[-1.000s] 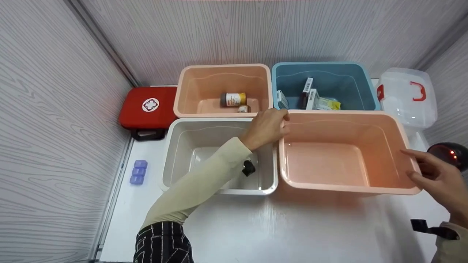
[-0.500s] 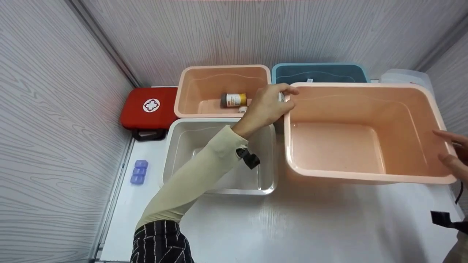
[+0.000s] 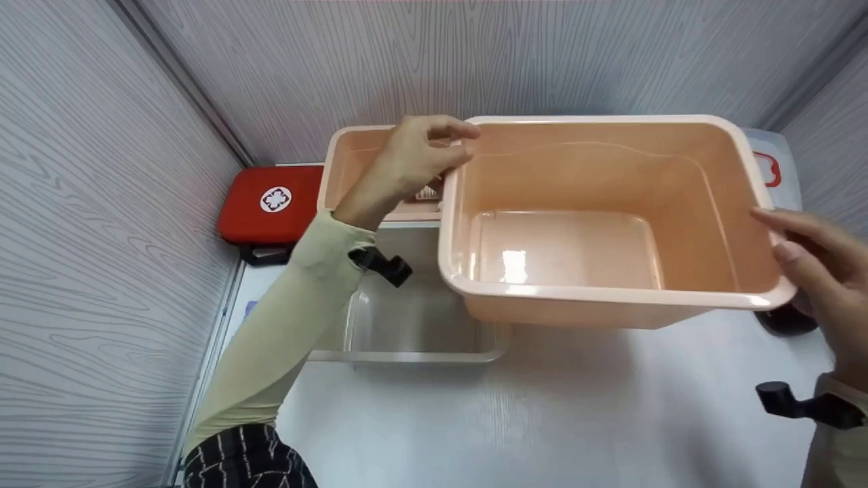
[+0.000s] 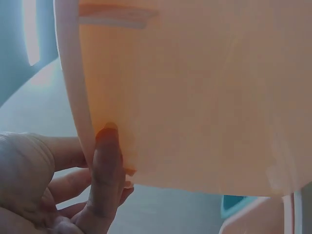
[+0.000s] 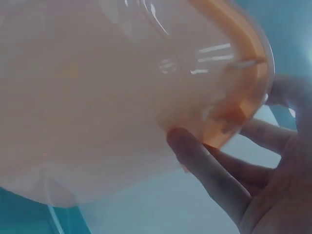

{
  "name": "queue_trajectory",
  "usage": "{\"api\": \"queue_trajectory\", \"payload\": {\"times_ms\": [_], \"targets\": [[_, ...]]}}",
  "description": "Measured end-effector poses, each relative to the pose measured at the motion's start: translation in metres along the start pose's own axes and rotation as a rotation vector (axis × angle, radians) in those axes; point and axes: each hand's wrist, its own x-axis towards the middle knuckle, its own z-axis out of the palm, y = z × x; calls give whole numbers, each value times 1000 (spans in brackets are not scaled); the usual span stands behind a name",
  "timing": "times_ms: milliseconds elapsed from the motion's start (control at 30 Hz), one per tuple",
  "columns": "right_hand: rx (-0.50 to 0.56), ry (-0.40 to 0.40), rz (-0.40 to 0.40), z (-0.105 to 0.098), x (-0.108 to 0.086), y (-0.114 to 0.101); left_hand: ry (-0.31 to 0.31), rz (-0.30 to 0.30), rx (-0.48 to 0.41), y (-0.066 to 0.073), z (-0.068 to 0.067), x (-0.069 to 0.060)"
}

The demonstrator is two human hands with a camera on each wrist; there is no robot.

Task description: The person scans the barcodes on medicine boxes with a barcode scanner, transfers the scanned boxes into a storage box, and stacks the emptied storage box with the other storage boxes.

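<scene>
A large peach plastic bin (image 3: 576, 251) hangs raised above the table, its inside bare, between both hands. My left hand (image 3: 413, 156) pinches the rim at its left back corner; in the left wrist view the thumb and fingers lie on either side of the wall (image 4: 195, 107). On the opposite end, my right hand (image 3: 827, 271) grips the right rim, and the right wrist view shows fingers around the bin's edge (image 5: 248, 58). Below and to the left stands a white bin (image 3: 420, 356), partly covered by the left arm. The blue bin (image 4: 234, 204) is hidden in the head view.
Behind the left hand is another peach bin (image 3: 332, 169), with part of a bottle (image 3: 427, 193) visible in it. A red first-aid case (image 3: 271, 203) stands at the left. At the far right are a clear box with a red handle (image 3: 773, 166) and a black rounded object (image 3: 786, 322).
Both hands have lifted the large peach bin off the table, first up and rightward, then back leftward. It now covers the blue bin and part of the white one.
</scene>
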Motion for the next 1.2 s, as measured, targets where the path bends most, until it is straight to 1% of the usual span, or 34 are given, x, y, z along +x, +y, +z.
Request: {"api": "queue_trajectory", "payload": {"times_ms": [67, 100, 133, 200, 267, 300, 333, 400, 500, 567, 633, 700, 833, 900, 967, 1067, 1200], "targets": [[74, -16, 0, 17, 2, -6, 12, -18, 46, -4, -17, -6], [95, -30, -18, 25, 3, -7, 15, -30, 74, -6, -25, -9], [49, -44, -58, 33, 3, -8, 15, -38, 97, -8, -32, -12], [73, -85, -107, 48, 6, -11, 10, -49, 147, -12, -47, -18], [55, -128, -150, 63, 7, -15, 5, -59, 193, -17, -62, -25], [70, -148, -181, 71, 8, -16, 3, -64, 213, -19, -69, -29], [75, -171, -194, 78, 9, -19, 3, -68, 227, -22, -77, -33], [148, -216, -205, 93, 11, -24, 16, -82, 266, -29, -92, -42], [166, -270, -167, 115, 12, -34, 43, -125, 308, -40, -114, -55], [147, -299, -133, 129, 12, -40, 56, -151, 339, -47, -128, -63], [144, -324, -97, 142, 11, -45, 58, -180, 356, -53, -139, -71], [169, -346, -85, 154, 10, -48, 55, -195, 364, -58, -150, -78], [214, -400, -97, 172, 9, -52, 56, -236, 382, -68, -168, -91], [215, -423, -110, 179, 8, -52, 59, -254, 390, -73, -175, -97], [203, -437, -107, 185, 7, -52, 52, -261, 405, -79, -179, -100], [174, -450, -102, 190, 5, -49, 28, -257, 419, -88, -181, -101], [123, -477, -95, 193, 2, -42, -7, -267, 411, -101, -179, -99]]}}
